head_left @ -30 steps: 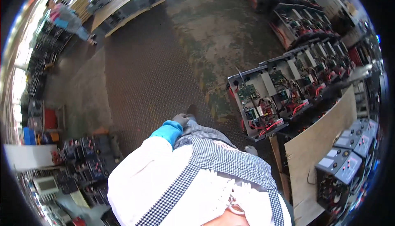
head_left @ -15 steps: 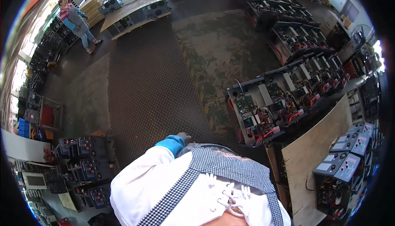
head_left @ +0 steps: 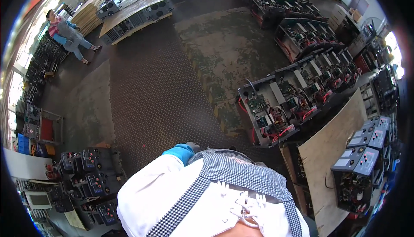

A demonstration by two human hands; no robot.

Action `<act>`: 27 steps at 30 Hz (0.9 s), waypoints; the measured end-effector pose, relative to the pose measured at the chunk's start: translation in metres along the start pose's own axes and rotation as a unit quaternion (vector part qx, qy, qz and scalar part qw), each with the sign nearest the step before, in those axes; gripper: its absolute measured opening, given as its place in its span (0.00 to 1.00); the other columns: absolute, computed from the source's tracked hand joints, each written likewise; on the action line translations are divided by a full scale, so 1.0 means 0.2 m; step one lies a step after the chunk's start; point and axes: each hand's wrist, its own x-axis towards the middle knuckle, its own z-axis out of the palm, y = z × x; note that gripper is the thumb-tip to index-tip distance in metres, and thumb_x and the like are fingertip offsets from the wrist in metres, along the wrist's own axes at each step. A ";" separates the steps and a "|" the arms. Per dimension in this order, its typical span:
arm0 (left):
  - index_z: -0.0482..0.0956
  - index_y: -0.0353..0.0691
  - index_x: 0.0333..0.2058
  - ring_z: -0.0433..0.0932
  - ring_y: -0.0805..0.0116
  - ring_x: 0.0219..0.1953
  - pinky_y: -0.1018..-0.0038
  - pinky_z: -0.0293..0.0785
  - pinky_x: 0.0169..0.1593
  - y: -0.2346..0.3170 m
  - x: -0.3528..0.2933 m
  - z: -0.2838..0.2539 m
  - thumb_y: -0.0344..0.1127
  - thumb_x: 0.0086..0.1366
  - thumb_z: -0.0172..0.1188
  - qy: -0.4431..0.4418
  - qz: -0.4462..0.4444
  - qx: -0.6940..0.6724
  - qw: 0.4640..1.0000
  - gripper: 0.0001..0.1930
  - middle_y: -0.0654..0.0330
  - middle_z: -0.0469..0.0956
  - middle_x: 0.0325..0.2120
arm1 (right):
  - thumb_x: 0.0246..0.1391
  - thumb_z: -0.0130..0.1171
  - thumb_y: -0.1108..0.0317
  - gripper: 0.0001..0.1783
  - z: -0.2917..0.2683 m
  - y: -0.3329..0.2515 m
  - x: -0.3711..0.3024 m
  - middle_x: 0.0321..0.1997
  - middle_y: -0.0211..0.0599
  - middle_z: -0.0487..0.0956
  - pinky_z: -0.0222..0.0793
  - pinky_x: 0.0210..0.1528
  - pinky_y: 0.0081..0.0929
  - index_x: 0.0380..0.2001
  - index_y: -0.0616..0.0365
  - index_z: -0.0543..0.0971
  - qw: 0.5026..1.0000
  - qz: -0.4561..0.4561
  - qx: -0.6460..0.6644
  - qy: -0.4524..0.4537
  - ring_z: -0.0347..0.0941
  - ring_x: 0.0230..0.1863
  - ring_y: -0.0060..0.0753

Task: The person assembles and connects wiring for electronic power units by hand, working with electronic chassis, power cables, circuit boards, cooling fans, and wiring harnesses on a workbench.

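My left hand [head_left: 192,145] shows in a grey glove below a blue sleeve cuff [head_left: 177,152], low in front of my body. Its fingers are too small and partly hidden, so whether it holds anything cannot be made out. It is nearest to the checked apron [head_left: 241,174] that I wear over a white top. Beyond it lies the dark tread-plate floor [head_left: 159,94]. My right hand is out of sight, with the apron and my body filling that side.
To the right, open machine housings [head_left: 276,107] with circuit boards and red wires stand in rows. Nearer are a wooden board [head_left: 332,146] and grey control panels [head_left: 358,161]. Black panel units [head_left: 97,181] stand at left. Another person [head_left: 67,36] stands at far left, near a board-topped pallet [head_left: 133,15].
The view has shifted slightly, and the far pallet and the other person now sit farther left in it. My left hand stays low in front of me.
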 end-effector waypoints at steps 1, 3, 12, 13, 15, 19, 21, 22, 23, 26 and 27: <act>0.79 0.39 0.48 0.78 0.57 0.48 0.68 0.70 0.53 -0.03 -0.01 -0.01 0.54 0.58 0.60 0.006 -0.007 0.029 1.000 0.27 0.53 0.80 0.45 | 0.51 0.59 0.60 0.24 0.03 -0.09 -0.11 0.47 0.48 0.79 0.70 0.52 0.40 0.50 0.62 0.76 0.999 0.031 -0.033 -0.006 0.77 0.47 0.41; 0.80 0.39 0.47 0.79 0.58 0.47 0.67 0.72 0.51 -0.08 0.01 0.00 0.51 0.59 0.60 0.009 -0.013 0.057 0.998 0.24 0.53 0.80 0.44 | 0.52 0.59 0.61 0.24 0.04 -0.20 -0.30 0.47 0.47 0.80 0.71 0.51 0.40 0.50 0.62 0.76 0.996 0.063 -0.068 -0.011 0.77 0.47 0.40; 0.80 0.36 0.44 0.79 0.65 0.35 0.67 0.74 0.38 -0.12 0.10 -0.02 0.40 0.64 0.58 0.040 0.038 -0.168 0.984 0.16 0.54 0.81 0.34 | 0.54 0.58 0.62 0.22 0.11 -0.32 -0.45 0.46 0.45 0.80 0.72 0.49 0.35 0.50 0.63 0.76 0.974 -0.156 0.115 -0.119 0.77 0.47 0.37; 0.81 0.37 0.44 0.79 0.65 0.37 0.67 0.74 0.39 -0.11 0.07 -0.03 0.41 0.63 0.58 0.030 0.029 -0.170 0.985 0.16 0.55 0.81 0.36 | 0.54 0.58 0.62 0.21 0.15 -0.35 -0.40 0.45 0.44 0.80 0.72 0.49 0.34 0.50 0.62 0.76 0.998 0.016 -0.062 -0.011 0.77 0.47 0.36; 0.81 0.37 0.45 0.79 0.65 0.37 0.68 0.74 0.40 -0.18 0.07 -0.03 0.42 0.63 0.58 0.049 0.023 -0.127 0.990 0.16 0.56 0.82 0.37 | 0.55 0.57 0.61 0.22 0.19 -0.35 -0.35 0.46 0.44 0.80 0.72 0.49 0.34 0.50 0.61 0.76 0.994 -0.004 -0.099 -0.042 0.77 0.47 0.36; 0.81 0.39 0.46 0.79 0.66 0.40 0.70 0.74 0.44 -0.02 -0.08 -0.09 0.45 0.62 0.59 -0.012 0.028 -0.058 0.998 0.19 0.56 0.82 0.39 | 0.57 0.56 0.59 0.22 0.14 0.10 0.02 0.47 0.43 0.80 0.71 0.51 0.36 0.52 0.58 0.75 0.997 0.022 -0.072 -0.031 0.76 0.49 0.39; 0.80 0.39 0.46 0.79 0.66 0.41 0.70 0.74 0.45 -0.19 -0.05 -0.11 0.46 0.61 0.59 0.005 0.013 -0.064 0.998 0.20 0.56 0.82 0.40 | 0.58 0.55 0.59 0.22 0.25 -0.01 -0.01 0.48 0.43 0.79 0.71 0.52 0.37 0.52 0.59 0.74 0.993 0.041 -0.090 -0.069 0.76 0.50 0.41; 0.80 0.39 0.47 0.79 0.65 0.42 0.70 0.74 0.46 -0.28 -0.02 -0.10 0.48 0.61 0.59 0.005 0.006 -0.074 0.997 0.21 0.55 0.82 0.41 | 0.58 0.55 0.59 0.22 0.26 -0.12 -0.10 0.48 0.43 0.79 0.71 0.52 0.37 0.52 0.59 0.74 0.991 0.040 -0.095 -0.080 0.76 0.50 0.41; 0.80 0.39 0.47 0.79 0.65 0.42 0.70 0.74 0.46 -0.35 -0.03 -0.07 0.48 0.61 0.59 0.005 -0.008 -0.089 0.996 0.21 0.55 0.82 0.41 | 0.58 0.55 0.59 0.22 0.26 -0.31 -0.25 0.49 0.44 0.79 0.71 0.52 0.38 0.52 0.59 0.74 0.988 0.026 -0.112 -0.105 0.76 0.50 0.42; 0.78 0.33 0.48 0.79 0.59 0.45 0.70 0.74 0.47 -0.25 -0.12 -0.07 0.42 0.62 0.56 -0.003 -0.011 -0.150 0.989 0.20 0.49 0.80 0.43 | 0.45 0.67 0.47 0.29 0.23 -0.11 -0.23 0.40 0.38 0.82 0.71 0.46 0.34 0.44 0.58 0.81 0.997 0.002 0.004 -0.073 0.77 0.42 0.33; 0.78 0.35 0.48 0.79 0.59 0.46 0.69 0.74 0.49 -0.28 -0.07 -0.08 0.41 0.62 0.56 0.012 -0.011 -0.091 0.996 0.19 0.50 0.80 0.45 | 0.45 0.67 0.46 0.30 0.25 -0.13 -0.26 0.41 0.39 0.82 0.71 0.47 0.33 0.45 0.58 0.80 0.999 -0.019 -0.036 -0.036 0.77 0.43 0.33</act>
